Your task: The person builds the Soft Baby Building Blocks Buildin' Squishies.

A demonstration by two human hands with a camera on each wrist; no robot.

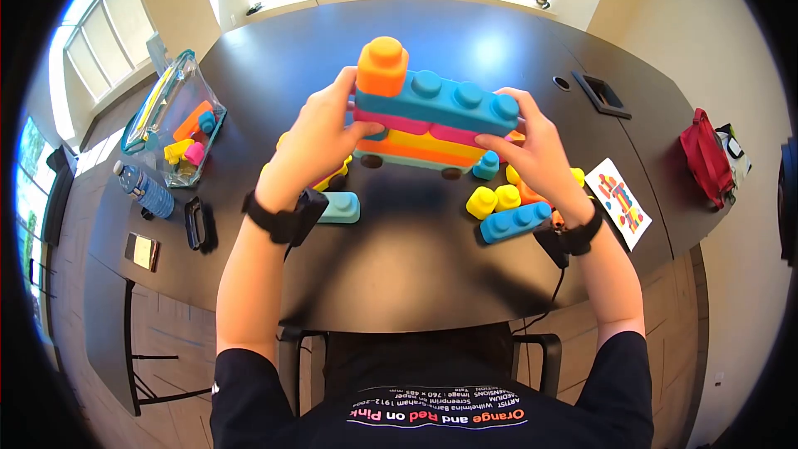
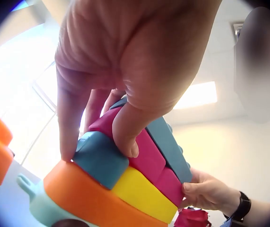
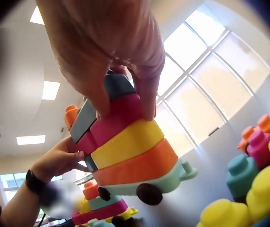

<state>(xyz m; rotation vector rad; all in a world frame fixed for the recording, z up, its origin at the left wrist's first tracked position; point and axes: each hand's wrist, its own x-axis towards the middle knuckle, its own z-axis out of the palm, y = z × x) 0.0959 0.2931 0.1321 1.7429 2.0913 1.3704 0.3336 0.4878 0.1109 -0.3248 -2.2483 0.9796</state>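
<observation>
Above the table, both hands hold a toy block vehicle [image 1: 416,148] level between them. It has a mint wheeled base [image 3: 165,187] with dark wheels, then orange, yellow and magenta layers. A long blue block [image 1: 445,100] lies along the top, and an orange block [image 1: 383,68] stands on its left end. My left hand [image 1: 316,141] grips the left end, thumb on the near side over the magenta layer. My right hand [image 1: 544,154] grips the other end, its thumb against a magenta block [image 3: 118,113]. In the left wrist view a small blue block [image 2: 101,158] fills that end.
Loose blocks, including a blue block [image 1: 517,223] and a yellow block [image 1: 482,202], lie below the right hand. A mint block [image 1: 339,209] lies below the left. Further out are a clear zip bag [image 1: 158,145], a water bottle [image 1: 145,191], a picture sheet [image 1: 619,204] and a red bag [image 1: 702,158].
</observation>
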